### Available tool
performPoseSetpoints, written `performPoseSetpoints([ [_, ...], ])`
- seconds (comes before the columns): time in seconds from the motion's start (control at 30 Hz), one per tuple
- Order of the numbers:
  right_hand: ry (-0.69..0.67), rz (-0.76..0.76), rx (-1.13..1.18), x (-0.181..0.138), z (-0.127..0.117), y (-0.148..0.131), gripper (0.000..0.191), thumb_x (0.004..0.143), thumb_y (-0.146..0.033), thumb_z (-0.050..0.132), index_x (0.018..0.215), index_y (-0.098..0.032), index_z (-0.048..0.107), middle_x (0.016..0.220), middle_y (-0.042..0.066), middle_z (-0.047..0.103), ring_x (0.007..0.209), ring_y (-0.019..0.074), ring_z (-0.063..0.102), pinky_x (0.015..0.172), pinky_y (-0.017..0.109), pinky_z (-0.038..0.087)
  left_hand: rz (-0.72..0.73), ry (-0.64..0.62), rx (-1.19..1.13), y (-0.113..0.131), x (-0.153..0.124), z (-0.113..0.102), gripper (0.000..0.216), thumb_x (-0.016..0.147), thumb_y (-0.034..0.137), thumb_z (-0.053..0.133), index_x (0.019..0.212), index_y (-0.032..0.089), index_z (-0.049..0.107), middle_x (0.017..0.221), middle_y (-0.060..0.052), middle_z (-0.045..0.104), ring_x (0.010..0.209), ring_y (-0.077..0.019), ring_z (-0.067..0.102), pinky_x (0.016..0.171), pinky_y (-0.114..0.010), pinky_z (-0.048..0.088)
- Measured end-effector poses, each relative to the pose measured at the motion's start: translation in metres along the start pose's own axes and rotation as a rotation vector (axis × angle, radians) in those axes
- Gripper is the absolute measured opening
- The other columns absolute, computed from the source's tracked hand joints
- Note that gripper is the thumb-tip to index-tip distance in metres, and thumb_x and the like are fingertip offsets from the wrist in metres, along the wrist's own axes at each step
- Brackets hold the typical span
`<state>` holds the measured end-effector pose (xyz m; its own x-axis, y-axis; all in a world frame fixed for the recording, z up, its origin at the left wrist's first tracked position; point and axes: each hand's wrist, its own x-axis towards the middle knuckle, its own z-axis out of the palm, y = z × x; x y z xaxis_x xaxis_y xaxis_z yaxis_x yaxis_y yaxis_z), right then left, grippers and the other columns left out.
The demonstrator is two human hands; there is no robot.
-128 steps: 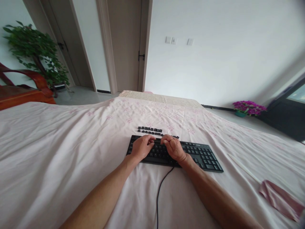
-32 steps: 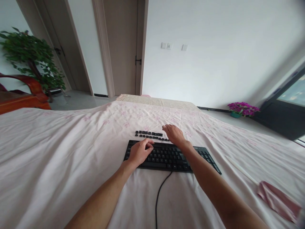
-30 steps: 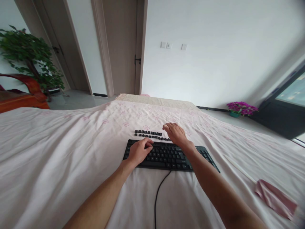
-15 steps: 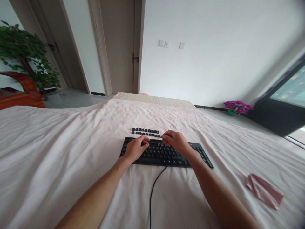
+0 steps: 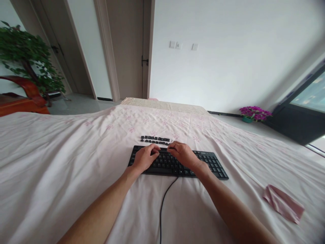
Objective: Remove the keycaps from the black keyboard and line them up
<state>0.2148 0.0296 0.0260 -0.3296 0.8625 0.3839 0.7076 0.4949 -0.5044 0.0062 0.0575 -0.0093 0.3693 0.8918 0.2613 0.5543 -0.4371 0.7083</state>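
Observation:
A black keyboard [image 5: 213, 164] lies on a bed covered with a pale pink sheet [image 5: 63, 159]. Its cable [image 5: 162, 203] runs toward me. Two short rows of loose black keycaps [image 5: 154, 139] lie on the sheet just behind the keyboard. My left hand [image 5: 144, 158] rests on the keyboard's left half, its fingers curled down onto the keys. My right hand [image 5: 181, 155] is over the middle of the top rows, pinched closed on a thin wire tool whose tip barely shows at the fingertips.
A crumpled pink cloth [image 5: 283, 203] lies on the sheet at the right. Beyond the bed are a wooden door [image 5: 129, 51], a leafy plant [image 5: 30, 64] by red wooden furniture [image 5: 22, 101], and purple flowers [image 5: 254, 113] on the floor.
My right hand was out beside the loose keycaps behind the keyboard a second ago. It has drawn back onto the keyboard's top rows with the wire tool. My left hand stayed put.

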Motion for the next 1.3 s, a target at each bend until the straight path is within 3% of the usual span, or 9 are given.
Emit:
performPoseSetpoints([
  [0.2,-0.017,-0.059,-0.027,0.004,0.000,0.004,0.013,0.090,-0.026,0.052,0.089,-0.018,0.063,0.085,0.004,0.063,0.079,0.0151,0.060,0.076,0.027,0.045,0.016,0.004,-0.008,-0.002,0.000,0.001,0.015,0.079,0.024,0.057,0.093,0.028,0.062,0.086,0.006,0.070,0.083,-0.0147,0.064,0.076,-0.025,0.044],
  [0.43,0.062,0.115,0.145,-0.009,0.009,0.017,0.022,0.094,-0.034,0.043,0.090,-0.019,0.059,0.077,0.000,0.059,0.065,0.0124,0.056,0.067,0.026,0.046,0.031,0.017,-0.008,-0.004,0.000,0.002,0.016,0.079,0.024,0.058,0.094,0.028,0.062,0.086,0.006,0.070,0.083,-0.0149,0.064,0.077,-0.025,0.045],
  [0.73,0.078,0.020,0.277,-0.009,0.008,0.011,0.032,0.096,-0.040,0.036,0.092,-0.019,0.060,0.097,0.005,0.061,0.073,0.0125,0.057,0.070,0.026,0.046,0.035,0.005,0.012,-0.001,0.001,0.002,0.017,0.079,0.023,0.058,0.095,0.028,0.062,0.085,0.007,0.070,0.082,-0.0143,0.064,0.075,-0.025,0.044],
  [0.9,0.074,0.090,0.308,-0.009,0.016,0.010,0.039,0.098,-0.042,0.030,0.083,-0.019,0.059,0.075,0.001,0.061,0.057,0.0100,0.051,0.061,0.024,0.043,0.031,0.001,0.016,-0.001,0.000,0.001,0.017,0.079,0.023,0.058,0.095,0.028,0.062,0.086,0.006,0.070,0.083,-0.0141,0.064,0.076,-0.025,0.044],
  [1.2,0.212,0.071,0.294,-0.018,0.018,0.010,0.038,0.097,-0.041,0.031,0.079,-0.019,0.056,0.072,0.001,0.058,0.056,0.0113,0.049,0.060,0.026,0.042,0.010,-0.004,0.018,0.000,0.000,0.002,0.019,0.079,0.023,0.058,0.096,0.029,0.063,0.086,0.006,0.070,0.084,-0.0140,0.064,0.077,-0.025,0.044],
  [1.3,0.179,0.052,0.344,-0.019,0.018,0.007,0.040,0.097,-0.044,0.031,0.080,-0.019,0.058,0.075,0.002,0.060,0.057,0.0115,0.051,0.060,0.027,0.044,0.016,-0.003,0.016,0.001,-0.001,0.002,0.019,0.079,0.025,0.060,0.097,0.029,0.063,0.086,0.005,0.070,0.084,-0.0149,0.064,0.077,-0.025,0.044],
])
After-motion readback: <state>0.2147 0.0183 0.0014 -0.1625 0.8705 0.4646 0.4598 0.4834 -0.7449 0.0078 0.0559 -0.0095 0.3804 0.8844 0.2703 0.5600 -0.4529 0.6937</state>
